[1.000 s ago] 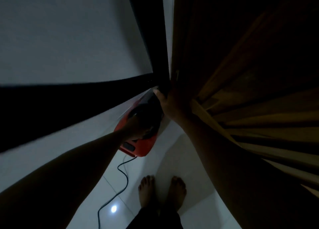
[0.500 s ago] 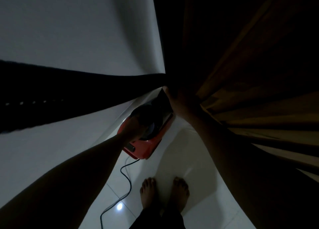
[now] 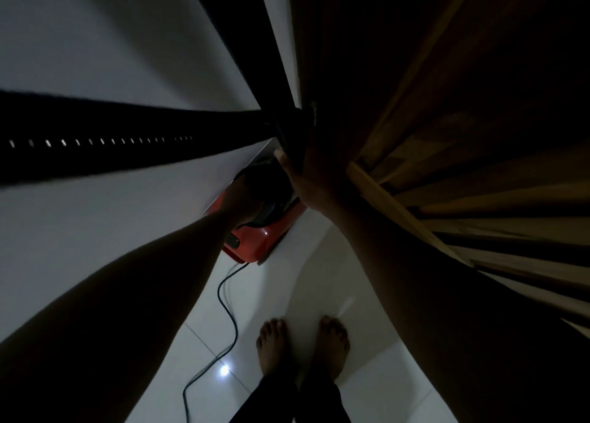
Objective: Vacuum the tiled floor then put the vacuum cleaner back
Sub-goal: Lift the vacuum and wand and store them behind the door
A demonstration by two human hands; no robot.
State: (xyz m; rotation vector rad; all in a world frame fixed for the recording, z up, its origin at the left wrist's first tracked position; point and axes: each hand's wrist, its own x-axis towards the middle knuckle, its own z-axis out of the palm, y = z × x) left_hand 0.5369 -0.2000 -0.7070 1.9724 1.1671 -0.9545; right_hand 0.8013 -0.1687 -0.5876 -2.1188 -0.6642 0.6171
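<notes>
Vacuum cleaner [image 3: 258, 240] on floor [image 3: 319, 295] beside wall [image 3: 95, 231]

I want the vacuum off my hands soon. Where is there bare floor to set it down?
Bare tiles lie between the red vacuum and the feet. Left of the feet the cord trails. The corner by the dark post is crowded.

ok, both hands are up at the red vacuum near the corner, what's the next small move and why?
Probably ease the vacuum further into the corner. The left hand grips its top, the right hand is up against the dark edge above it, and its cord trails across the floor, so it looks not yet stowed.
</notes>
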